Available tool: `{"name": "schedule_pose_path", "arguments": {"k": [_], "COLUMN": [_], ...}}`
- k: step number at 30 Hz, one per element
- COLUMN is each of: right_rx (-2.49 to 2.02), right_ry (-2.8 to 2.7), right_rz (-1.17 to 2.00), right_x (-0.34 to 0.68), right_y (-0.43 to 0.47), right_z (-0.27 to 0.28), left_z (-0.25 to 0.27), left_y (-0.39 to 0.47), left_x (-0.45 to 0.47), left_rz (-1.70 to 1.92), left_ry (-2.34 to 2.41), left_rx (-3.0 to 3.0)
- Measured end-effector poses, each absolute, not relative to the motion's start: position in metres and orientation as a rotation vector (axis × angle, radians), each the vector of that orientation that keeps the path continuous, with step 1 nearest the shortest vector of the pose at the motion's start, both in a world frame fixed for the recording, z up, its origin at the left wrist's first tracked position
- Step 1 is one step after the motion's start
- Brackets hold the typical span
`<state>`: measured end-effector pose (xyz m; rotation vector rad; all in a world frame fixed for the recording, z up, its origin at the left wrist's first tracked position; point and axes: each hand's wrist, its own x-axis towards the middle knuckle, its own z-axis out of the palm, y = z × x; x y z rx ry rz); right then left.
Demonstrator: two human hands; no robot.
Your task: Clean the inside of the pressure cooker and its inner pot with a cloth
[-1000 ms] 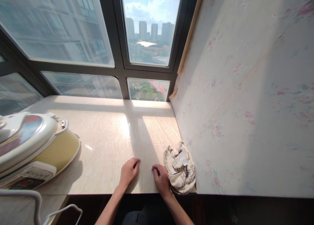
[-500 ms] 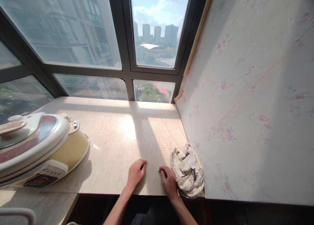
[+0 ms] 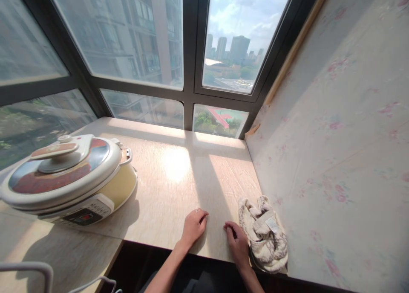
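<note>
My left hand (image 3: 194, 227) rests on the pale, marble-patterned counter (image 3: 153, 207) near its front edge, fingers curled in and a ring on one of them. To its right, my right hand (image 3: 237, 241) lies on the same surface, also loosely closed. I see nothing held in either hand. Close beside my right hand is a bundled cream cloth (image 3: 266, 237) with brown patterning and a white label. Whether that hand touches the cloth, I cannot tell.
At the left stands an oval electric cooker (image 3: 118, 190) with a yellow body and lid. A white tube or cable (image 3: 28, 266) curves at the lower left. Dark-framed windows (image 3: 189, 71) rise behind the counter, and a floral wall (image 3: 345, 156) bounds the right.
The view has turned left, so everything sits further right and more of the cooker shows. My hands keep their pose and place on the counter.
</note>
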<state>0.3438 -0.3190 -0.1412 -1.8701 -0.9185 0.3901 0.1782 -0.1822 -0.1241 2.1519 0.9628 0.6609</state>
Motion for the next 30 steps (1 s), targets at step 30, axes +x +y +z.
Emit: {"name": "schedule_pose_path", "arguments": {"k": [30], "right_rx": [-1.884], "right_ry": [-0.865], "right_rz": [0.313], "right_x": [0.331], "right_y": [-0.309], "right_z": [-0.126], "left_z": [-0.126], "left_y": [-0.176], "left_x": [0.173], "left_rz": [0.706], "left_ry": [0.853], "left_rx": [2.095]}}
